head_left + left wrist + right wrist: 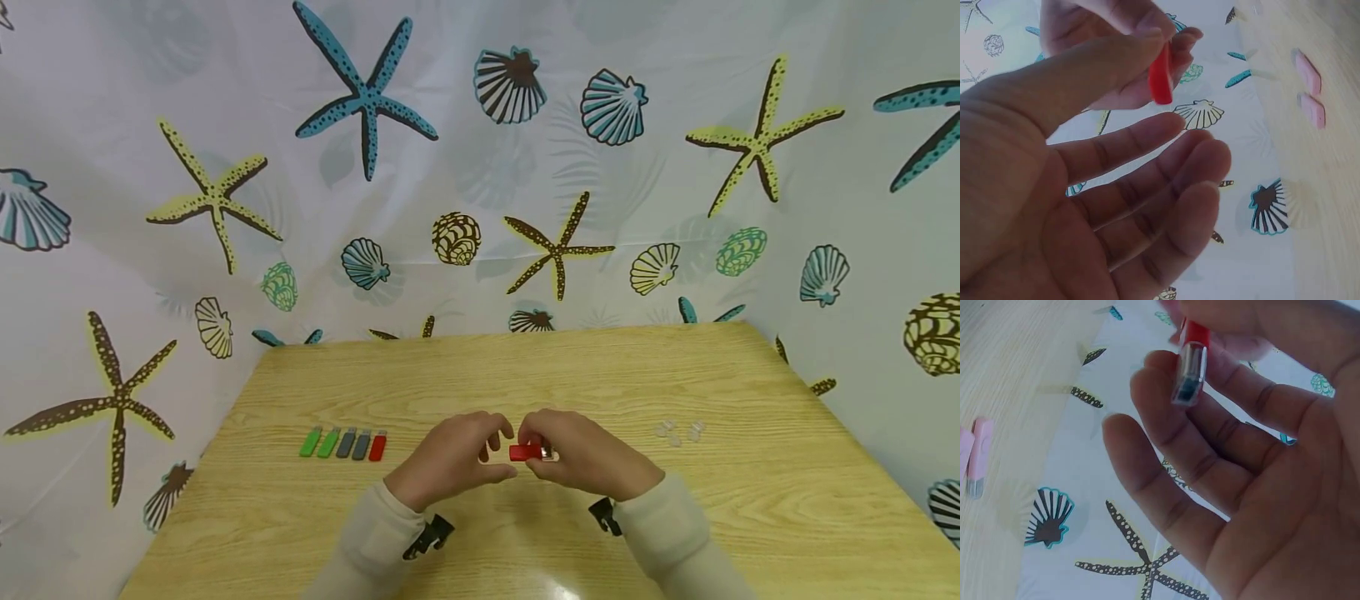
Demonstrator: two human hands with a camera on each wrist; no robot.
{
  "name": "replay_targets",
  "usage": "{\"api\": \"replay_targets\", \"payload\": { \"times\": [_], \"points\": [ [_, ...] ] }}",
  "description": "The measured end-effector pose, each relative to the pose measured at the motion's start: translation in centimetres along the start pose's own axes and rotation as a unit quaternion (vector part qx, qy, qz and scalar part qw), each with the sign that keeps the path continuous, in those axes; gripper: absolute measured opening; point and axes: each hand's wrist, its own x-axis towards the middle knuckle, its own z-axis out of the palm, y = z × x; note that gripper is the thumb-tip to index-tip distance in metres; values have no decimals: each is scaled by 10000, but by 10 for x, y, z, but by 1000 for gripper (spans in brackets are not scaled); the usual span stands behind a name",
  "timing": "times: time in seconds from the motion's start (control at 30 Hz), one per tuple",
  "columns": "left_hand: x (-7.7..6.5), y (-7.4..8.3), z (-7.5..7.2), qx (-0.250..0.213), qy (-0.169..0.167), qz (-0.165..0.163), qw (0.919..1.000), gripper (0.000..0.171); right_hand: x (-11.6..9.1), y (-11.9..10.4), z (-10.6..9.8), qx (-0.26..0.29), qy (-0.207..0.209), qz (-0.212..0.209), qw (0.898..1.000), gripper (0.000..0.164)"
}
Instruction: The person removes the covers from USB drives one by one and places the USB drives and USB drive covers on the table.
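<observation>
In the head view my right hand [588, 457] pinches a red USB stick [525, 452] between thumb and fingers, above the table's middle. In the right wrist view the stick's silver plug [1190, 369] points back towards the palm, with a clear edge about its end. My left hand [462, 457] faces it from the left, fingers loosely bent and thumb apart from them, holding nothing. The red end [1160, 84] overlaps the left thumb's tip in the left wrist view.
On the left of the wooden table [450, 375] lie green sticks [328, 442], grey sticks [346, 442] and a red stick [378, 446] in a row. Several small clear pieces [675, 440] lie at right. Pink-looking sticks [1307, 72] show in the wrist views. Patterned fabric [465, 167] hangs behind.
</observation>
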Motion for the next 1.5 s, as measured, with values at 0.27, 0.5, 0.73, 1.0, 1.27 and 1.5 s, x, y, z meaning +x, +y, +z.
{"api": "replay_targets", "payload": {
  "times": [0.27,0.5,0.73,1.0,1.27,1.5],
  "points": [
    [3,3,4,-288,255,181,9991,40,1,-10,1,-111,197,-354,9991,13],
    [3,5,4,-373,305,179,9987,44,0,-13,0,-224,190,-408,9987,14],
    [2,5,4,-396,257,269,9985,44,-1,-12,-2,-169,108,-419,9989,13],
    [2,5,1,-275,90,214,9994,47,-4,-7,-6,-7,-183,-100,9998,13],
    [1,4,1,-141,44,208,9997,43,-5,-6,-7,9,-225,-40,9997,10],
    [0,5,-2,72,-10,298,9995,30,-4,-9,-8,206,-360,2,9991,8]
  ]
}}
